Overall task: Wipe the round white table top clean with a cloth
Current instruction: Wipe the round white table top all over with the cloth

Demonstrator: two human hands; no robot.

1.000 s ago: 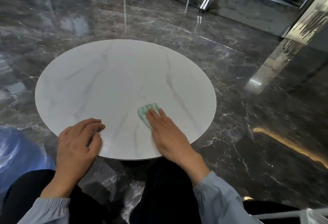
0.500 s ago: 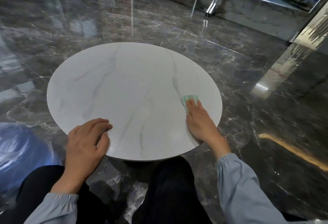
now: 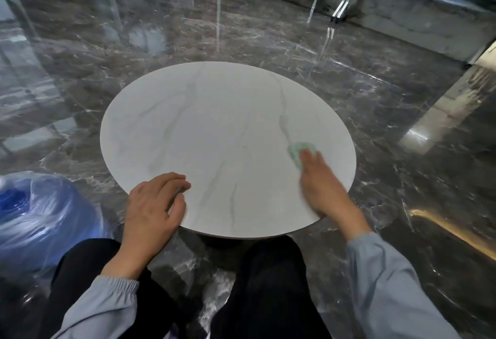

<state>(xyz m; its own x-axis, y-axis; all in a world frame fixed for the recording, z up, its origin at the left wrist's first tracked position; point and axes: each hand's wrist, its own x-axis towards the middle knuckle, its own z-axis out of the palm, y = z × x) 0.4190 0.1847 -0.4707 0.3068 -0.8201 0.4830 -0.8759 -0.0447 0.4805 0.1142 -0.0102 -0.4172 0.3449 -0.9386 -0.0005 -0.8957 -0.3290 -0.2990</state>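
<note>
The round white table top [image 3: 214,134] with faint grey veins lies low in front of my knees. My right hand [image 3: 320,183] lies flat near the table's right edge, straight fingers pressing a small green-and-white cloth [image 3: 296,150] onto the surface. Only the cloth's far part shows beyond my fingertips. My left hand [image 3: 154,207] rests on the near left rim, fingers curved over the top and thumb along the edge.
Glossy dark marble floor [image 3: 268,43] surrounds the table. A blue bottle wrapped in clear plastic [image 3: 35,217] stands close at the left. A stone ledge with metal frames [image 3: 402,16] runs along the back right. My black-trousered knees [image 3: 268,285] sit just under the near edge.
My right hand has slid the cloth from the near middle of the table to its right side. The left hand has stayed on the near rim. The camera has tilted up a little.
</note>
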